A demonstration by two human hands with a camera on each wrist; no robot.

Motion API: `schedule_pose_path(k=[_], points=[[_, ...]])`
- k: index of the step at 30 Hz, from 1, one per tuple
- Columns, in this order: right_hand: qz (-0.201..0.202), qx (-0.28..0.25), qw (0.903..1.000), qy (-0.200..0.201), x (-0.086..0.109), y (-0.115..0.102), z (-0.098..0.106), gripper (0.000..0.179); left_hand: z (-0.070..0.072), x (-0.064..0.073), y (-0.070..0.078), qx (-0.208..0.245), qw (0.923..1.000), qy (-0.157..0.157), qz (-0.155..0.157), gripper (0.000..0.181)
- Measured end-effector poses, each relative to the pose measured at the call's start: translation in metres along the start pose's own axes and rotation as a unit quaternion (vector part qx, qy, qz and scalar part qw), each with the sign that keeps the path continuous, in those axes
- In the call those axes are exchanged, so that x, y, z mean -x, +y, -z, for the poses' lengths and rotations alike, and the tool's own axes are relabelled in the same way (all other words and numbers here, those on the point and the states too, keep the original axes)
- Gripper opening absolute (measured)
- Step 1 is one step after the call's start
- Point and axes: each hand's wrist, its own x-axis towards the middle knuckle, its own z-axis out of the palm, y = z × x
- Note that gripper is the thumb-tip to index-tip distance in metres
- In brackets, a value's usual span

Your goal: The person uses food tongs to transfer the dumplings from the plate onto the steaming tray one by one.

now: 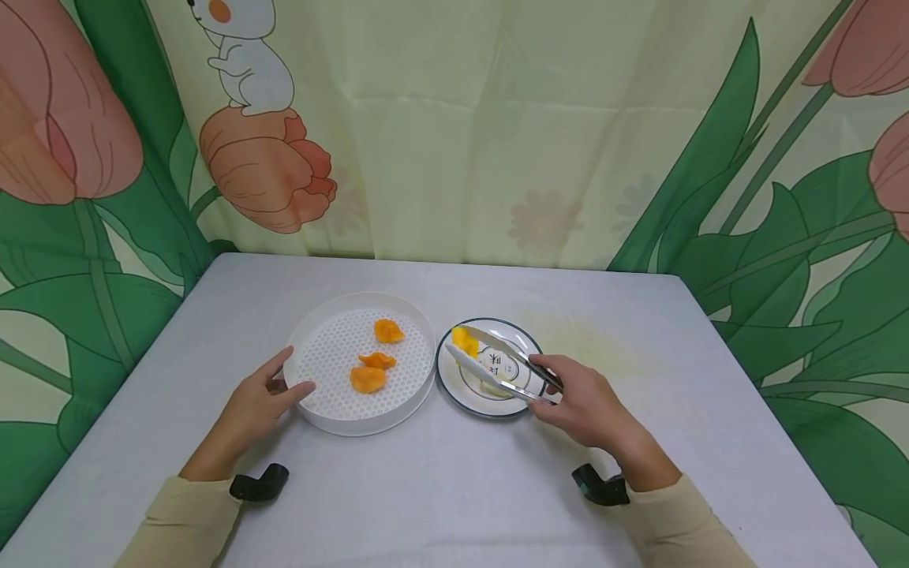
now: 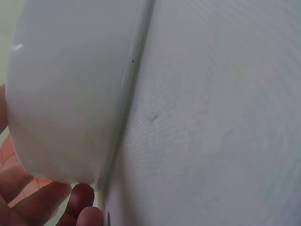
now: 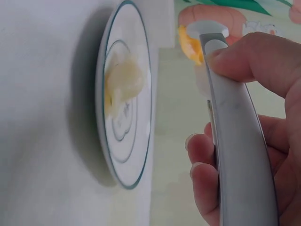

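Observation:
My right hand (image 1: 585, 402) grips metal tongs (image 1: 525, 364) with pale tips, thumb on one arm and fingers on the other. Between the tips is a yellow food piece (image 1: 465, 341), held above the white plate (image 1: 488, 410) with a dark blue-green rim. A pale, yellowish piece (image 3: 124, 80) lies on that plate, partly hidden by the tongs in the head view. To the left, my left hand (image 1: 248, 410) holds the side of a round white perforated tray (image 1: 323, 331), its thumb at the rim. Orange food pieces (image 1: 368, 379) lie inside the tray.
Tray and plate stand side by side, almost touching, on a white-covered table (image 1: 440, 489). A faint yellowish stain (image 1: 582, 339) marks the cloth right of the plate. Behind the table hangs a curtain (image 1: 440, 134) printed with tulips and a white animal.

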Motion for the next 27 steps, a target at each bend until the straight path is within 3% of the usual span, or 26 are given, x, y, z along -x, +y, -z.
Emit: schedule_pose_path(k=[16, 27], points=[[0.08, 0.0, 0.9965, 0.021, -0.04, -0.036, -0.032, 0.059, 0.0, -0.001, -0.001, -0.001, 1.0, -0.003, -0.001, 0.094], [0.075, 0.027, 0.9968, 0.0, -0.058, -0.05, -0.042, 0.059, 0.0, -0.001, -0.001, 0.002, 1.0, -0.002, -0.003, 0.093]])
